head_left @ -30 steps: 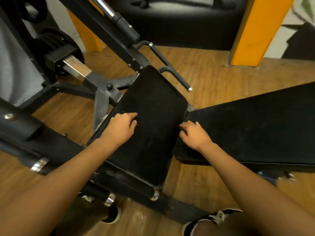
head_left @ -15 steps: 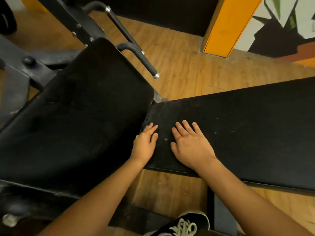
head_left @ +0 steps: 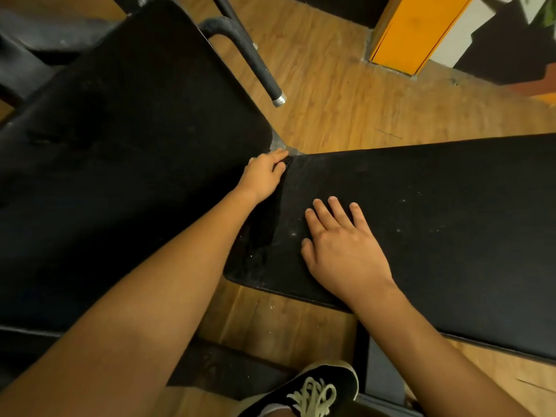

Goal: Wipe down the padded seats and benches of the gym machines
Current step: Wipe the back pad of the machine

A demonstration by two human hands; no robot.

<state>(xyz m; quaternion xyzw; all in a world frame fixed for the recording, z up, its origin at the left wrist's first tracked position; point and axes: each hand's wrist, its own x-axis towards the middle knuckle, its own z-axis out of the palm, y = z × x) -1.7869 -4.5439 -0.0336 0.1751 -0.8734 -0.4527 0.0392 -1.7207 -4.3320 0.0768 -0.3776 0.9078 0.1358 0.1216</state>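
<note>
Two black padded surfaces meet in the middle. The big tilted seat pad (head_left: 135,145) fills the left. The flat bench pad (head_left: 436,221), dusty with pale specks, runs off to the right. My left hand (head_left: 264,173) is at the bench pad's far left corner, in the gap between the pads. Its fingers curl on a small dark cloth (head_left: 287,160) that is mostly hidden. A darker streak (head_left: 264,224) runs along the bench's left end below that hand. My right hand (head_left: 340,245) lies flat, fingers spread, on the bench near its front edge.
A black machine handle with a metal tip (head_left: 261,67) sticks out over the wooden floor (head_left: 346,109) behind the seat pad. An orange pillar (head_left: 415,31) stands at the back right. My black shoe (head_left: 313,389) and the black frame bars are below the bench.
My left hand slid from the seat pad to the bench's left end, then up that end to the far corner, its fingers now curled. My right hand has stayed flat on the bench.
</note>
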